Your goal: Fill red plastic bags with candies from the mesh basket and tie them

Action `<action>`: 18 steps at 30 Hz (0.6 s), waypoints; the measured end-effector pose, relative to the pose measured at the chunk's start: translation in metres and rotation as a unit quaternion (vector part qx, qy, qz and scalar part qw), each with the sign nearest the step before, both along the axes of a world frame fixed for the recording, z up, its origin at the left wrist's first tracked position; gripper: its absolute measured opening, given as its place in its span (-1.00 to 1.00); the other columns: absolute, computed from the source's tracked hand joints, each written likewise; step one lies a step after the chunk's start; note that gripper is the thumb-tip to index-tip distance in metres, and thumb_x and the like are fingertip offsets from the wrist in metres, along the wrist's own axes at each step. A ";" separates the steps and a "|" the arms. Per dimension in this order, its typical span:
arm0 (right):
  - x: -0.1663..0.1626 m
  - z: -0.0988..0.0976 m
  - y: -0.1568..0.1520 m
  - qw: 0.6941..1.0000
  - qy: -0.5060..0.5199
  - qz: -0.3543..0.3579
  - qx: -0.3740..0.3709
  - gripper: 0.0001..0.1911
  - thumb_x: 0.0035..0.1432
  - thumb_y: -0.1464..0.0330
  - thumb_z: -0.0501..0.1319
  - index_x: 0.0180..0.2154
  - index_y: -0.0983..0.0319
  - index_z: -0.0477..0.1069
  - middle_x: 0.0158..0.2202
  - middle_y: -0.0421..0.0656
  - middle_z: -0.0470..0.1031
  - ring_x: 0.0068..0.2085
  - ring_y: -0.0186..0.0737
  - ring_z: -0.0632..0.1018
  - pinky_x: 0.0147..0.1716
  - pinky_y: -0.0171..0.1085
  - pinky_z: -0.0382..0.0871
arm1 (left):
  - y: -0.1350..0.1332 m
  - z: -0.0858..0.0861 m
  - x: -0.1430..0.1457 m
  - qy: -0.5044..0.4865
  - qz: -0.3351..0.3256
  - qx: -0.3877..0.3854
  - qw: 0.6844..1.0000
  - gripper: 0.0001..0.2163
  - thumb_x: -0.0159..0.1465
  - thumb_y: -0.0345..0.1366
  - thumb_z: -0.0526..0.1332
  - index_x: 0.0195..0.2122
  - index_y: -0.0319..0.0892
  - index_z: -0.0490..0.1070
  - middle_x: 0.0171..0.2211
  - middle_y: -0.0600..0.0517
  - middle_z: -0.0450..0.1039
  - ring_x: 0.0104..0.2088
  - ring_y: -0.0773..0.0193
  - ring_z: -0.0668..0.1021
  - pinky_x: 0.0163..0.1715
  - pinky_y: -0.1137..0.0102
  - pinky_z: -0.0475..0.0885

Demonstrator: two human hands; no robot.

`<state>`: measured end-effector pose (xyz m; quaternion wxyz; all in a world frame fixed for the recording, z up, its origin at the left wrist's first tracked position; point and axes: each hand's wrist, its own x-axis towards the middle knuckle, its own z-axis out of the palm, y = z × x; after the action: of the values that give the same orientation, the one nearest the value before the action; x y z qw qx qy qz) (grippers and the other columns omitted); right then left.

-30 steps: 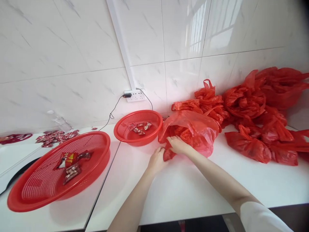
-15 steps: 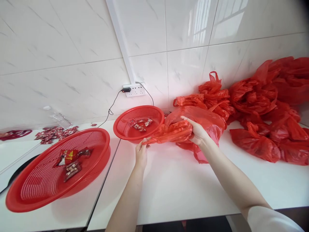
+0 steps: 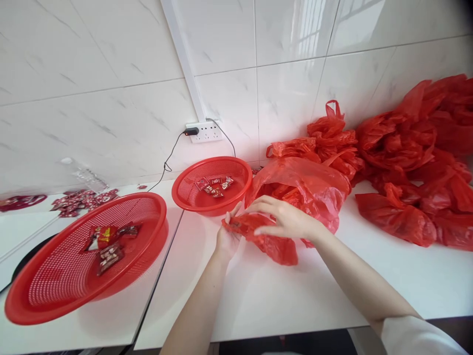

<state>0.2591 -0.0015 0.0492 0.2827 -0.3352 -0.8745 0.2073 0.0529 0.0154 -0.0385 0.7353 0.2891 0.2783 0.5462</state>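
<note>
My left hand point(image 3: 228, 237) grips one end of a thin red plastic bag point(image 3: 271, 244), whose body hangs to the right over the white table. Above that bag reaches my right hand point(image 3: 283, 219), its fingers apart and curved close to the plastic; it does not grip it visibly. Just behind the hands lies a larger, puffed red plastic bag point(image 3: 306, 180) with crumpled red plastic inside its mouth. A small red basket point(image 3: 177, 190) holding several wrapped snack packets point(image 3: 215, 187) stands beyond my left hand.
A large red basket point(image 3: 144, 261) with a few packets point(image 3: 111, 256) stands at left. Behind it are loose packets point(image 3: 74, 202) and a clear plastic bottle point(image 3: 84, 175). A power strip point(image 3: 205, 132) is on the wall. Red bags point(image 3: 399, 148) are heaped at right.
My right hand has let go of the bunched bag and moved slightly left and down, fingers opening. The bag now hangs loosely from my left hand, which has shifted a little to the right.
</note>
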 end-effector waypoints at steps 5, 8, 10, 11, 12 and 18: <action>-0.011 -0.016 0.005 0.998 -0.053 0.030 0.006 -0.31 0.10 0.14 0.32 0.23 0.13 0.24 0.30 0.06 0.18 0.24 0.11 0.33 0.13 0.05 0.30 | -0.003 0.002 0.004 -0.018 -0.019 -0.030 0.999 -0.58 0.38 -0.14 0.07 0.22 -0.13 0.31 -0.08 -0.07 0.57 -0.14 0.16 0.61 -0.18 0.32 0.48; -0.013 -0.014 -0.002 0.997 0.051 -0.028 0.054 -0.63 0.28 0.29 0.15 0.11 0.17 0.36 0.18 0.03 0.35 0.15 -0.03 0.43 0.09 -0.04 0.34 | 0.001 -0.002 0.002 -0.029 0.021 -0.039 0.999 -0.60 0.37 -0.14 0.10 0.19 -0.15 0.34 -0.10 -0.06 0.58 -0.15 0.19 0.61 -0.17 0.33 0.48; -0.015 -0.005 -0.014 0.993 0.116 -0.032 0.015 -0.74 0.34 0.29 0.05 -0.05 0.17 0.44 -0.10 -0.05 0.54 -0.09 -0.15 0.57 -0.11 -0.16 0.45 | 0.005 -0.008 0.000 -0.020 0.051 -0.033 0.998 -0.58 0.35 -0.12 0.13 0.18 -0.15 0.34 -0.14 -0.06 0.59 -0.18 0.20 0.61 -0.17 0.34 0.47; -0.017 -0.001 -0.021 0.992 0.121 -0.005 -0.040 -0.74 0.36 0.26 0.02 -0.13 0.17 0.45 -0.25 -0.12 0.57 -0.26 -0.22 0.59 -0.25 -0.23 0.47 | 0.006 -0.011 -0.001 -0.015 0.059 -0.031 0.998 -0.57 0.35 -0.10 0.14 0.19 -0.14 0.33 -0.15 -0.05 0.59 -0.19 0.20 0.61 -0.17 0.34 0.47; -0.019 0.003 -0.028 0.988 0.107 0.033 -0.102 -0.72 0.37 0.24 0.01 -0.21 0.16 0.45 -0.37 -0.18 0.55 -0.39 -0.27 0.57 -0.38 -0.28 0.45 | 0.007 -0.014 -0.002 -0.009 0.062 -0.030 0.998 -0.56 0.35 -0.09 0.14 0.20 -0.12 0.32 -0.16 -0.05 0.60 -0.21 0.21 0.62 -0.17 0.34 0.47; -0.035 -0.012 -0.023 0.992 0.028 -0.090 -0.086 -0.79 0.32 0.35 0.03 -0.31 0.20 0.39 -0.25 -0.09 0.50 -0.25 -0.20 0.53 -0.23 -0.20 0.40 | 0.007 -0.011 0.002 -0.032 0.045 -0.053 0.997 -0.59 0.41 -0.18 0.04 0.24 -0.16 0.28 -0.16 -0.06 0.60 -0.25 0.27 0.63 -0.21 0.40 0.49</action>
<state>0.2241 -0.0249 0.0368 0.2944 -0.4293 -0.8118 0.2645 0.0545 0.0219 -0.0491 0.7327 0.2192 0.2955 0.5725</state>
